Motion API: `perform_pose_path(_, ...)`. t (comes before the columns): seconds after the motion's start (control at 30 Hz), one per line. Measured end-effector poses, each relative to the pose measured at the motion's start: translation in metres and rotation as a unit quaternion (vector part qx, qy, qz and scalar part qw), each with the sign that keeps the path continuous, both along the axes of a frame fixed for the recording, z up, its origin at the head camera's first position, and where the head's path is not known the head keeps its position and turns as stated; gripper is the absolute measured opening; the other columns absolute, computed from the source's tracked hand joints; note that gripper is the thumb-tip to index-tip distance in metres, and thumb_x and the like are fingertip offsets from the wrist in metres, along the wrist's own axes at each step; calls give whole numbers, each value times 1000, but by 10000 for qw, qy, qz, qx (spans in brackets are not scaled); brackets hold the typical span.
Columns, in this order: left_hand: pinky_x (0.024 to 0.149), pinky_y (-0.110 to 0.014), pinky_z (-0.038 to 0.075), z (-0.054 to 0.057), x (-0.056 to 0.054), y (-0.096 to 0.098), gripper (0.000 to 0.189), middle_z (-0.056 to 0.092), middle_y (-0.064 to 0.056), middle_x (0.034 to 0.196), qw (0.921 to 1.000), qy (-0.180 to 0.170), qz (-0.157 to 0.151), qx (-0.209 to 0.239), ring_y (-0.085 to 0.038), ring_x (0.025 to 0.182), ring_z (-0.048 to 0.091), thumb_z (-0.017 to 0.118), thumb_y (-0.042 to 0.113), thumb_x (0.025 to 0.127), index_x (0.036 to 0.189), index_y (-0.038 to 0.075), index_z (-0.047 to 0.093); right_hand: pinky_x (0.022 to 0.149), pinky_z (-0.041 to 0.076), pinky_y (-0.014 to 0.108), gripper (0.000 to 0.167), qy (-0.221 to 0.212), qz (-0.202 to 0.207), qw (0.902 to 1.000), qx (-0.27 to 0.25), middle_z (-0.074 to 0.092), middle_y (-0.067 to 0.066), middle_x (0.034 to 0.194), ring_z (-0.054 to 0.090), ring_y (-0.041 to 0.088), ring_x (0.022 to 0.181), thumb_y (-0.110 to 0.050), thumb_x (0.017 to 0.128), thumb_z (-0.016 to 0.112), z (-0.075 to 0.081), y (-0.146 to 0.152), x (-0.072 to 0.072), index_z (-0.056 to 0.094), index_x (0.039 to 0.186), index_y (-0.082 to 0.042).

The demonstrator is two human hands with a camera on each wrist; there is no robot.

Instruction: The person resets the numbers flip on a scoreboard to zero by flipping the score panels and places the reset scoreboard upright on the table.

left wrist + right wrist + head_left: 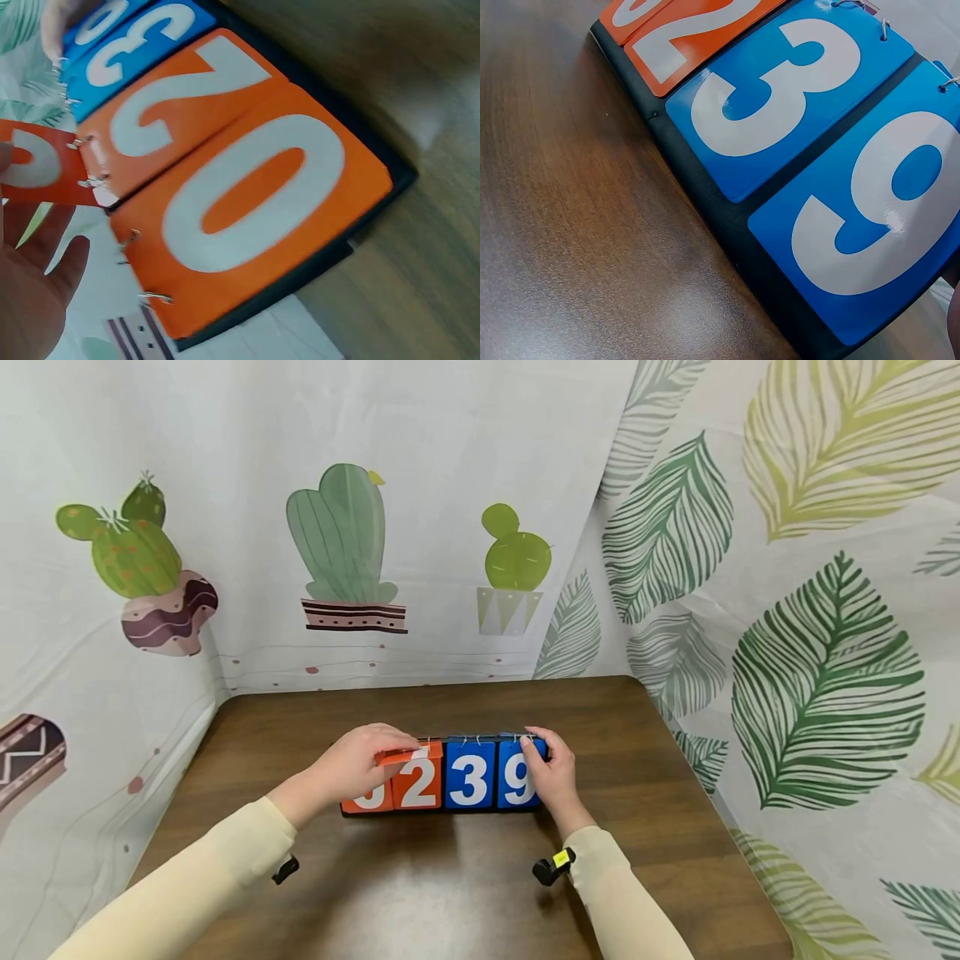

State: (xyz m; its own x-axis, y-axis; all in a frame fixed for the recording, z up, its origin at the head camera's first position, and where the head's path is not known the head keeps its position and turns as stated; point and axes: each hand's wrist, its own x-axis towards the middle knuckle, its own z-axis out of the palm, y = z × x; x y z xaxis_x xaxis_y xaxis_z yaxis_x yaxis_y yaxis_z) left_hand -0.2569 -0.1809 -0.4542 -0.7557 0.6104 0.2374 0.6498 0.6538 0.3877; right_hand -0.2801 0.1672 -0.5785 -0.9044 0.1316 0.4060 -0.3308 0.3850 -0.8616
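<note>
A tabletop flip scoreboard (471, 810) stands in the middle of the table, its cards hung on metal rings. Two orange cards on the left read 0 (255, 191) and 2 (184, 101); two blue ones read 3 (780, 82) and 9 (877, 202). My left hand (360, 762) pinches a lifted orange number card (45, 163), turned up over the top edge above the 2. With my right hand (555, 772) I grip the scoreboard's right end, thumb on the front over the 9 card's upper corner, other fingers mostly hidden behind.
The brown wooden table (420, 893) reaches back to a white curtain (442, 527) printed with cacti. Another curtain with a leaf print (832, 685) hangs along the right side. A black wrist camera (553, 867) sits below my right hand.
</note>
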Motion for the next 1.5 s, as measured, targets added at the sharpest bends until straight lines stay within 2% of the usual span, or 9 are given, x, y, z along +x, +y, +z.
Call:
perform_pose_path(0.1, 96, -43, 59, 6, 8, 6, 31, 76, -1, 122, 9987, 200, -321, 348, -21, 112, 72, 73, 11, 95, 125, 14, 74, 103, 52, 55, 24, 3, 1, 10000, -48, 72, 5, 127, 66, 28, 119, -30, 100, 69, 1, 0, 1, 73, 122, -21)
perform_pose_path(0.2, 94, -42, 59, 13, 18, 13, 32, 75, -4, 125, 9971, -4, -553, 522, -22, 114, 72, 69, 12, 98, 129, 10, 72, 103, 52, 56, 25, -16, 18, 10000, -84, 72, 5, 127, 66, 28, 119, -31, 100, 69, 3, 0, 1, 73, 122, -21)
perform_pose_path(0.37, 98, -40, 58, 19, 32, 20, 33, 72, -1, 132, 9968, -366, -683, 189, -17, 118, 70, 64, 19, 102, 135, 16, 69, 103, 52, 55, 26, -63, 53, 9999, -78, 71, 5, 128, 66, 28, 119, -31, 100, 69, 4, 0, 2, 73, 123, -21)
perform_pose_path(0.5, 102, -43, 56, 17, 40, 21, 34, 71, -1, 134, 9972, -204, -688, -188, -19, 125, 68, 63, 18, 102, 136, 17, 69, 102, 53, 55, 25, -77, 48, 9999, -69, 71, 4, 128, 66, 27, 119, -30, 100, 68, 4, -1, 3, 73, 123, -20)
perform_pose_path(0.63, 105, -45, 53, 11, 49, 22, 35, 69, -2, 136, 9975, -135, -615, -326, -22, 129, 65, 63, 19, 102, 136, 17, 68, 102, 53, 55, 24, -14, 26, 9999, -97, 72, 5, 127, 67, 28, 118, -30, 99, 69, 3, 0, 1, 74, 121, -21)
perform_pose_path(0.73, 108, -47, 52, 3, 54, 22, 35, 69, -2, 137, 9978, -35, -592, -308, -23, 131, 63, 65, 22, 101, 136, 18, 69, 105, 51, 56, 23, -33, -49, 9998, -209, 72, 9, 126, 66, 31, 118, -22, 98, 71, 2, -2, 0, 74, 120, -17)
perform_pose_path(0.9, 110, -51, 49, -19, 60, 21, 35, 69, -3, 137, 9974, 431, -516, -240, -29, 133, 62, 68, 24, 98, 132, 18, 72, 106, 50, 56, 22, -17, -27, 9995, -305, 73, 8, 125, 66, 31, 118, -22, 97, 72, 2, -2, 0, 75, 119, -18)
perform_pose_path(1.2, 109, -59, 47, -59, 77, 19, 42, 70, -4, 136, 9944, 1040, 175, -74, -30, 133, 61, 85, 22, 83, 123, 20, 77, 104, 52, 55, 25, -44, 72, 9999, -150, 72, 3, 128, 66, 27, 120, -31, 99, 70, 2, 0, 1, 73, 122, -23)
perform_pose_path(1.5, 106, -58, 50, -98, 77, 23, 38, 71, -2, 135, 9885, 1460, 387, 35, -31, 133, 61, 87, 20, 80, 117, 20, 79, 105, 51, 55, 25, -108, -15, 9999, -114, 71, 5, 128, 66, 28, 120, -32, 100, 69, 3, -2, 2, 73, 123, -22)
